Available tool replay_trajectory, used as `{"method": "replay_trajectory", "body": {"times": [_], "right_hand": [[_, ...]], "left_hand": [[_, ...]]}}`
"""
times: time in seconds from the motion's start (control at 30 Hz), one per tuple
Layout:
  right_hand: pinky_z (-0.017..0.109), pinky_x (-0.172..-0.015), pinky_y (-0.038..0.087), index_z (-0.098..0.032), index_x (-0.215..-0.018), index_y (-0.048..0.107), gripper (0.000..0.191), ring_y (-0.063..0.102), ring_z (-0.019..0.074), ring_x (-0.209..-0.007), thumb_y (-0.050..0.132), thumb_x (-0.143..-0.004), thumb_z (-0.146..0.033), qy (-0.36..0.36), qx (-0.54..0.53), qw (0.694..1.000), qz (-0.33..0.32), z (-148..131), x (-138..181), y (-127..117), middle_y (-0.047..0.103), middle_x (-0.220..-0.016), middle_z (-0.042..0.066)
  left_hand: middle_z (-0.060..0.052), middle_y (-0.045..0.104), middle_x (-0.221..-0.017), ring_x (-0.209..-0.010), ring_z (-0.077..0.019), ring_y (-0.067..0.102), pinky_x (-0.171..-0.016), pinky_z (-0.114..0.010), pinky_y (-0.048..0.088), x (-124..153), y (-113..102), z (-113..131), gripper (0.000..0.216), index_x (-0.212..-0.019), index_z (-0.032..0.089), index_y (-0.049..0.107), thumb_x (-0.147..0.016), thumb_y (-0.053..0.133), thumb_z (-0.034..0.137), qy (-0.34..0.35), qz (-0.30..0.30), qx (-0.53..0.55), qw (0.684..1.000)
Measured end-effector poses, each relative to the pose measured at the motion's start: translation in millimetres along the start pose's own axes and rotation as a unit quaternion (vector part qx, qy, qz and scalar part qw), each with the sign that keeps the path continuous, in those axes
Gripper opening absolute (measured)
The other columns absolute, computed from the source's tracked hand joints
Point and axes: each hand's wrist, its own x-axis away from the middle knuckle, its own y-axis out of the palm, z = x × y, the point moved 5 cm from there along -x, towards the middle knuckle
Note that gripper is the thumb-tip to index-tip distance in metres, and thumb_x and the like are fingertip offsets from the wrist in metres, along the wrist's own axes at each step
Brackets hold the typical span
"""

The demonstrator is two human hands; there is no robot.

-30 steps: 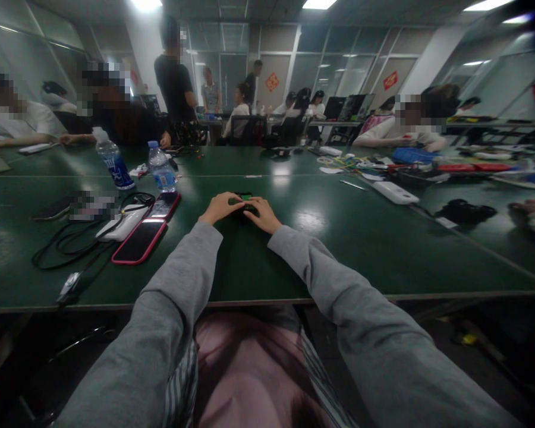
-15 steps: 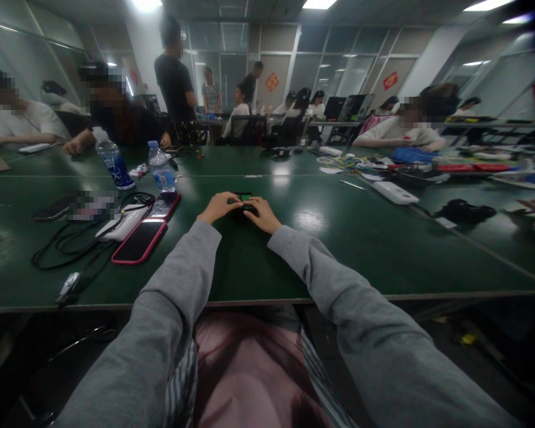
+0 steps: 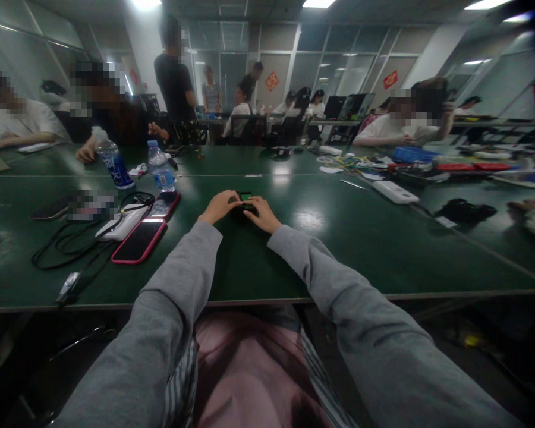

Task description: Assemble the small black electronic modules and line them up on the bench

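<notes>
Both my arms in grey sleeves reach out over the dark green table [image 3: 339,238]. My left hand [image 3: 219,207] and my right hand [image 3: 261,214] meet on a small dark object with a green top [image 3: 245,197] lying on the table. The fingers of both hands curl around it, so most of it is hidden. I cannot make out what the object is.
Two phones in pink cases [image 3: 140,239] lie left of my hands with a white charger and black cables [image 3: 62,238]. Two water bottles [image 3: 160,167] stand behind them. A white power strip [image 3: 395,192] and a black bundle [image 3: 466,210] lie to the right. Other people sit around the tables.
My hands have stayed on the small object with only slight finger shifts. People across the table have moved their arms.
</notes>
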Motion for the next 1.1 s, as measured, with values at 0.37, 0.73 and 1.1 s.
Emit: {"method": "replay_trajectory", "body": {"times": [0.37,0.73,1.1], "right_hand": [[0.052,-0.106,0.039,-0.024,-0.13,0.057,0.058,0.045,0.0293,-0.126,0.043,-0.093,-0.066,-0.004,0.012,1.0,-0.003,0.8,0.6,0.9,0.048,-0.134,0.013],[0.053,-0.105,0.039,-0.024,-0.133,0.055,0.055,0.044,0.0306,-0.127,0.045,-0.094,-0.061,-0.008,0.015,1.0,-0.014,2.8,0.1,3.0,0.047,-0.135,0.013],[0.054,-0.106,0.038,-0.025,-0.132,0.057,0.054,0.045,0.0309,-0.125,0.045,-0.093,-0.062,0.002,0.018,1.0,-0.011,0.0,0.5,1.4,0.048,-0.134,0.013]], "left_hand": [[-0.004,0.065,-0.105,-0.1,-0.0214,0.061,-0.091,-0.038,0.047,0.8,1.2,0.2,0.019,-0.093,0.023,0.062,-0.093,0.055,0.041,-0.001,0.001,-0.015,1.0],[-0.003,0.064,-0.104,-0.1,-0.021,0.061,-0.093,-0.038,0.047,1.5,1.6,1.3,0.019,-0.096,0.024,0.062,-0.094,0.053,0.04,0.007,0.001,-0.031,1.0],[-0.003,0.065,-0.104,-0.101,-0.0211,0.06,-0.093,-0.038,0.047,-0.2,2.6,-1.7,0.019,-0.095,0.024,0.063,-0.093,0.055,0.041,0.004,0.004,-0.039,0.999]]}}
